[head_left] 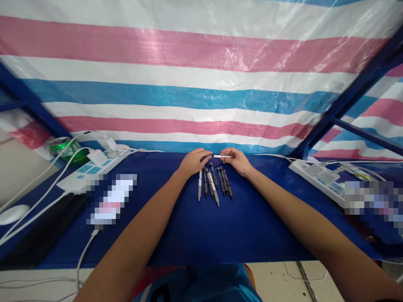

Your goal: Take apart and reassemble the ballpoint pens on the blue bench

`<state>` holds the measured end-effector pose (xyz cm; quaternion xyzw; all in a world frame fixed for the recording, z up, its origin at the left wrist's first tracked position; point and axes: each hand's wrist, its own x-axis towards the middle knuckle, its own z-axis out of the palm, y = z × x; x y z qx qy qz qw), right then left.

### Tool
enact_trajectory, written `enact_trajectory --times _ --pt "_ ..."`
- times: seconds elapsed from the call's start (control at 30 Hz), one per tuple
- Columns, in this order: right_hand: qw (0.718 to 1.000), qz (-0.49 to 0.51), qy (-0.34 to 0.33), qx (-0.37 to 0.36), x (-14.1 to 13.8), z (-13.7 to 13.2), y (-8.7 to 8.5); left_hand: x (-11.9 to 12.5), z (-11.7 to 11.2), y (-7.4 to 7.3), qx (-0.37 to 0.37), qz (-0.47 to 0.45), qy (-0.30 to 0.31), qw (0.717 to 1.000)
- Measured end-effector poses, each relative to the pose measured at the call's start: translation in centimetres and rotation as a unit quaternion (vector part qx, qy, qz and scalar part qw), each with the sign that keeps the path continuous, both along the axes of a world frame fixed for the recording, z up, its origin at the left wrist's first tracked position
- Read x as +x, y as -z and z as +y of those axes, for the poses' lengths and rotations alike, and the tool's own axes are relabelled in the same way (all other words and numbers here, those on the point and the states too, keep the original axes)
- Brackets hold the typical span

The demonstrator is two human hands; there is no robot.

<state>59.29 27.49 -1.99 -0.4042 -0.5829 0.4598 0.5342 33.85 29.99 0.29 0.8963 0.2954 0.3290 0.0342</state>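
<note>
My left hand (192, 162) and my right hand (235, 162) are close together at the far edge of the blue table top (252, 226). Between their fingertips is a slim pen (218, 156), dark at the left end and white at the right, held level. Just below my hands, several retractable pens (214, 183) lie side by side, tips toward me. They are grey, black and white, and some overlap. Neither hand touches them.
White power strips (94, 167) (315, 178) with cables lie to both sides. A green can (67, 149) stands at the far left, near a white computer mouse (13, 214). Pixelated patches hide objects at left and right. A striped tarpaulin (189, 79) hangs behind the table on blue frame bars.
</note>
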Motion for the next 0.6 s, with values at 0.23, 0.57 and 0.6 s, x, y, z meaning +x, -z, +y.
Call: enact_trajectory --times 0.23,0.57,0.6 --pt "1.000 -0.019 0.019 0.012 0.2 0.2 0.3 -0.2 0.3 0.3 -0.021 -0.002 -0.013 1.000" --pt "0.998 -0.052 0.031 0.025 0.8 0.4 0.3 -0.5 1.1 0.6 -0.016 -0.034 -0.054 0.998" --pt "0.996 -0.077 0.034 0.041 1.0 0.4 0.2 -0.6 1.2 0.6 -0.017 -0.044 -0.063 0.997"
